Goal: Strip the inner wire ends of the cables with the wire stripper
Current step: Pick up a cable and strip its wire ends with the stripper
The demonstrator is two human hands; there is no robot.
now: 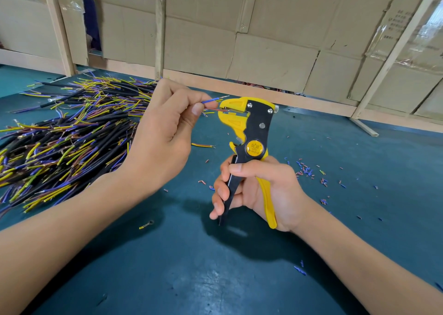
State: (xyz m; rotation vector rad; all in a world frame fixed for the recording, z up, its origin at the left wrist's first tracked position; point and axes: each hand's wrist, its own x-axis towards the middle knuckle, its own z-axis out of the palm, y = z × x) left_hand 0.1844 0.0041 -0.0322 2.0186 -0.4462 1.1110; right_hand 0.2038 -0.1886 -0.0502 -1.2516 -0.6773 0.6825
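Judging by the scatter of tiny blue, pink and green insulation offcuts lying toward the right edge of the dark teal work surface, a fair number of ends seem already stripped, yet the large heap of short black-sheathed cables with yellow, blue and brown inner wires spread over the far left of the surface cannot be sorted into finished and unfinished from this view, so much may remain. The left hand is closed in a pinch, thumb and forefinger gripping one cable's thin inner wires: a red-brown inner wire runs into the yellow head of the tool, while a blue inner wire with a bare tip points just above it. The right hand is wrapped around the handles of the yellow-and-black plastic wire stripper, held upright above the middle of the surface; the handles look only partly squeezed, so the cut seems not yet made
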